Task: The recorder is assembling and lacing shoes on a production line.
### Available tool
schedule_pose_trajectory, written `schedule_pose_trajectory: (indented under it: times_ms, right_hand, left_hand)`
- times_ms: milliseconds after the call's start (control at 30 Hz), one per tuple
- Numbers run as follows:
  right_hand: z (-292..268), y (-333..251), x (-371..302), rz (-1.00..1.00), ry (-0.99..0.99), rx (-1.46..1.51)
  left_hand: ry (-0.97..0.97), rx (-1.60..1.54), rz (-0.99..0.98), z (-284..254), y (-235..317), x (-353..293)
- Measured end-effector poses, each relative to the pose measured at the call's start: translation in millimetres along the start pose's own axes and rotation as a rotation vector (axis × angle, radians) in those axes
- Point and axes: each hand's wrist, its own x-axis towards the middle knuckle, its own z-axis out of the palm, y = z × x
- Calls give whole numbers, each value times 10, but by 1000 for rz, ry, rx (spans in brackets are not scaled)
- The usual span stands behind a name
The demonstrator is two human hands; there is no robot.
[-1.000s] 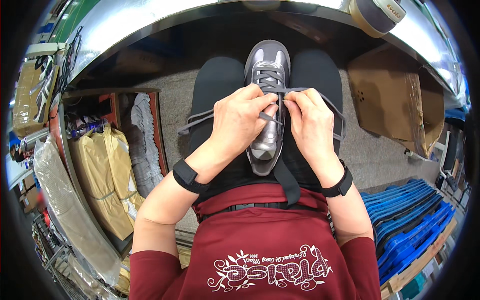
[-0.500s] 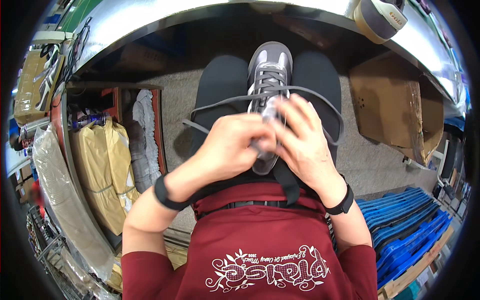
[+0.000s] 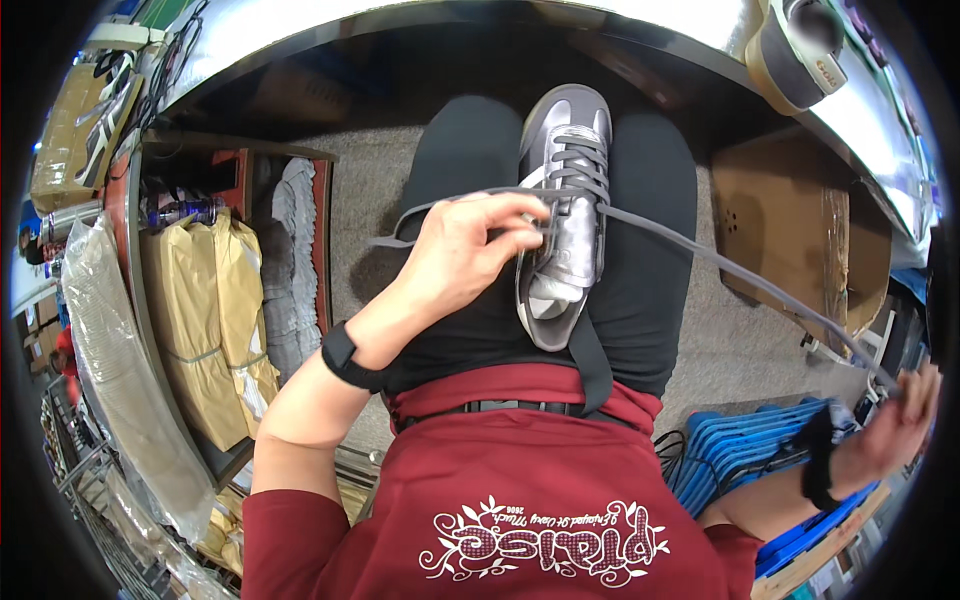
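Beside tan paper bundles (image 3: 185,320), holds left hand (image 3: 462,250) at left eyelet edge of silver-grey shoe (image 3: 576,245), with thumb and forefinger curved toward each other; cannot tell, through blur, whether pinching anything. Props shoe toe-away between dark-clad thighs (image 3: 650,290). Holds grey lace (image 3: 690,244) stretched rightward past brown carton (image 3: 770,215), apparently pinching it in blurred right hand (image 3: 892,428) at far right.

Your setting appears to be a footwear workshop. Note the partly laced shoe (image 3: 574,245) before you, a second shoe (image 3: 785,65) upon the shiny-topped bench (image 3: 290,35), and the goods flanking you: at left, tan wrapped bundles (image 3: 188,310) and a long clear-plastic sleeve (image 3: 128,370); at right, a large cardboard carton (image 3: 775,225) and stacked blue pieces (image 3: 740,450).
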Motion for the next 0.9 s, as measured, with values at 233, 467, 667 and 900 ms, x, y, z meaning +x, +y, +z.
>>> schedule_pose_trajectory:
  times_ms: [233, 467, 667, 900]
  right_hand:
    - [2318, 1960, -816, 25, -571, -876]
    - [2695, 2664, -1047, -228, -741, -1186]
    - [2733, 2775, -1060, -201, -737, -1129]
    - [2818, 2892, -1120, -225, -641, -1228]
  left_hand:
    - [403, 517, 507, 115, -157, 237]
    - [459, 571, 535, 186, -156, 276]
    - [496, 639, 597, 241, -173, 293]
    - [481, 379, 556, 293, -187, 255]
